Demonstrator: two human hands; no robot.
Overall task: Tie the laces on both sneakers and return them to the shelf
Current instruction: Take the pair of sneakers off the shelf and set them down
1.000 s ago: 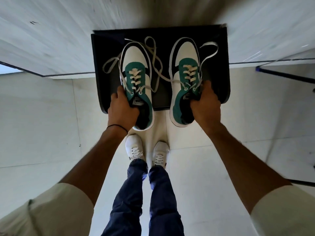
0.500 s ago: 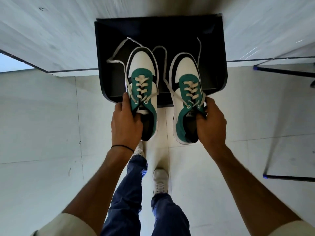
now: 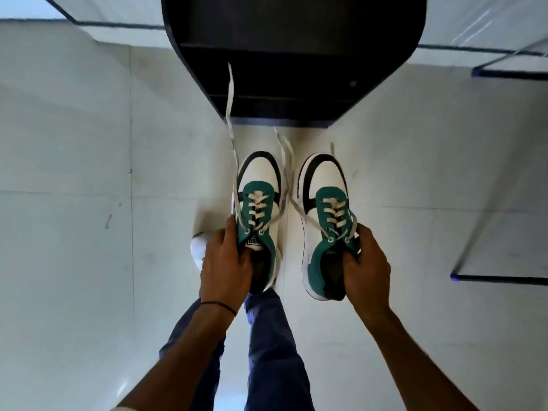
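Two white, green and black sneakers hang in the air over the floor, toes pointing away from me. My left hand (image 3: pixel 226 262) grips the left sneaker (image 3: pixel 259 185) at its collar. My right hand (image 3: pixel 366 265) grips the right sneaker (image 3: pixel 324 180) at its collar. Both pairs of laces are untied. One long loose lace (image 3: pixel 230 114) trails up from the left sneaker toward the shelf. The black shelf (image 3: pixel 296 69) stands ahead, beyond the toes, with no sneaker on it.
Pale floor tiles (image 3: pixel 89 203) spread all around. My legs in blue trousers (image 3: pixel 267 351) and one white shoe (image 3: pixel 198 250) are below the hands. A blue-footed metal frame (image 3: pixel 498 278) stands at the right. A white wall runs behind the shelf.
Both hands have pulled the sneakers off the shelf and back toward me, over the floor. The laces have swung out in front. The shelf now sits higher in view.
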